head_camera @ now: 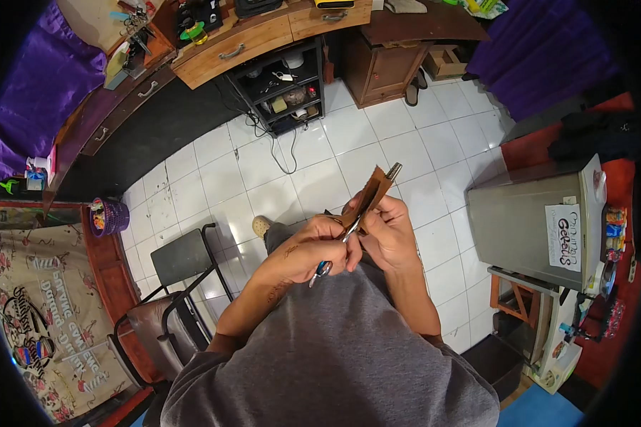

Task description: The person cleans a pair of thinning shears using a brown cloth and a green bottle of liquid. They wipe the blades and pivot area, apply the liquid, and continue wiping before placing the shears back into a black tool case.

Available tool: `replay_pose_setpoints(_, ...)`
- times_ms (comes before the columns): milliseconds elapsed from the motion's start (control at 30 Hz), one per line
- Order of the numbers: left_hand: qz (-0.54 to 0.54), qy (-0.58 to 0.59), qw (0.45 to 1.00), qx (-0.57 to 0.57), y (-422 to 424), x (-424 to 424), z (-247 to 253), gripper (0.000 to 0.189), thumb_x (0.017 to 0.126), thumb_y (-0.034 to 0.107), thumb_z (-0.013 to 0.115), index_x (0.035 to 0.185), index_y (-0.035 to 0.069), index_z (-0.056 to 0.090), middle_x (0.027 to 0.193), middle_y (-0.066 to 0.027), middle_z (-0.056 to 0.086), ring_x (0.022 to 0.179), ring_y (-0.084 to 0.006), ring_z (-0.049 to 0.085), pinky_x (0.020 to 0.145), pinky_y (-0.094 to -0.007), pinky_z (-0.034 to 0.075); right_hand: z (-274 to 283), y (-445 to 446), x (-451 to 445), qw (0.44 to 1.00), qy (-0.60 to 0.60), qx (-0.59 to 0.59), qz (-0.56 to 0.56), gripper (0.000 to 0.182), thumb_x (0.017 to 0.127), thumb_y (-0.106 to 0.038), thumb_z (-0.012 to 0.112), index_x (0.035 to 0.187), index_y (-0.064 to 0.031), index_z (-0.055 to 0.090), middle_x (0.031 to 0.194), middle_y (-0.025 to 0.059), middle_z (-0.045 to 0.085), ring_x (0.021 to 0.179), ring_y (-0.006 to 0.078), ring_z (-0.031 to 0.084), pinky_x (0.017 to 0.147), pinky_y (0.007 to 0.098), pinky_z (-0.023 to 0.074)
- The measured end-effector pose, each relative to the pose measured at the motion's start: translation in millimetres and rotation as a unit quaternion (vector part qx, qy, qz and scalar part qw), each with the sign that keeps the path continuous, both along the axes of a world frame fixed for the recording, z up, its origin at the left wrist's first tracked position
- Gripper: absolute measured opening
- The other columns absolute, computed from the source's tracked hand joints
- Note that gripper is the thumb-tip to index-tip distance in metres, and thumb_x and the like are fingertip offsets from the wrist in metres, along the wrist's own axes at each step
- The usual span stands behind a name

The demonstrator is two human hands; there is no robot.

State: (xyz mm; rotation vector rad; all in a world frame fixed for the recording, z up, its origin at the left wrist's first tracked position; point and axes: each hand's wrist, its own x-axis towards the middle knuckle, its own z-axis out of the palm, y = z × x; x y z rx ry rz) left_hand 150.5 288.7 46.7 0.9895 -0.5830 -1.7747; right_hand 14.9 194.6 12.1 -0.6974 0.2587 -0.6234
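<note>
In front of my torso, both hands meet around a pair of hairdressing scissors and a brown strip, leather by its look. My left hand is closed on the scissors, whose bluish finger ring shows below the palm. The brown leather strip lies folded along the blades, with a rough upper edge. A ridged, toothed metal end sticks out past its top right. My right hand pinches the strip from the right, thumb on the near face. The fingers and strip hide most of the blades.
Ahead stand a wooden counter with drawers and a black shelf trailing cables. A metal-framed chair and purple wastebasket are on the left. To the right is a small grey refrigerator bearing a written sign. White floor tiles lie below.
</note>
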Motion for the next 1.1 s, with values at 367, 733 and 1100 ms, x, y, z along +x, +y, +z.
replay_pose_setpoints(367,-0.109,0.465,0.879,-0.007,0.8,-3.4,-21.2,0.013,0.069,0.013,0.050,0.064,0.001,0.046,0.057,0.0023,0.029,0.039,-0.0061,0.022,0.041,-0.0264,0.020,3.5,-8.7,5.7,0.995,-0.056,0.013,-0.079,0.009,0.089,-0.005,0.063,0.094,0.0029,0.066,0.089,0.0090,0.068,0.080,0.0122,0.062,0.075,0.0269,0.0490)
replay_pose_setpoints(733,-0.124,0.466,0.874,-0.057,7.0,-6.5,-24.4,0.012,0.068,0.012,0.050,0.064,0.001,0.047,0.056,0.0022,0.030,0.039,-0.0058,0.023,0.041,-0.0265,0.020,13.1,-68.7,-22.1,0.958,0.044,0.052,-0.279,0.023,0.097,-0.016,0.053,0.114,-0.0018,0.057,0.108,0.0103,0.064,0.102,0.0216,0.062,0.096,0.0368,0.0465)
replay_pose_setpoints(1100,0.001,0.202,0.979,0.014,-2.9,-8.0,-6.7,0.011,0.071,0.006,0.046,0.070,-0.005,0.050,0.048,0.0005,0.033,0.039,-0.0067,0.021,0.041,-0.0268,0.018,23.0,7.6,-4.6,0.990,0.135,0.018,-0.028,0.016,0.095,-0.013,0.057,0.086,-0.0001,0.057,0.078,0.0002,0.060,0.073,0.0042,0.054,0.068,0.0204,0.0434)
